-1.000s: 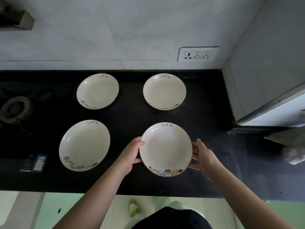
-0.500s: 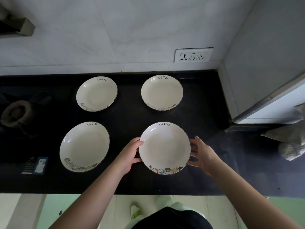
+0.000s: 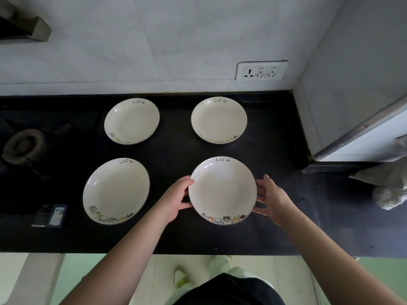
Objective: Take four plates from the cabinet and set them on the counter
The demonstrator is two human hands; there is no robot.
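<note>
Several white plates with "Life" lettering and cat drawings lie on the black counter (image 3: 176, 150). One plate (image 3: 131, 121) is at the back left, another (image 3: 219, 119) at the back right, and a third (image 3: 116, 191) at the near left. The near right plate (image 3: 222, 190) lies between my hands. My left hand (image 3: 174, 200) pinches its left rim, thumb on top and fingers below. My right hand (image 3: 272, 198) is at its right rim with fingers fairly straight, fingertips at the edge and thumb apart from it.
A gas burner (image 3: 22, 146) sits at the counter's left end, with a small dark packet (image 3: 49, 215) near the front edge. A socket plate (image 3: 261, 70) is on the back wall. A white wall block (image 3: 352, 84) bounds the right; cloths (image 3: 387, 186) lie beyond it.
Almost nothing has moved. The near right plate stays in place between my hands, and the view has shifted slightly.
</note>
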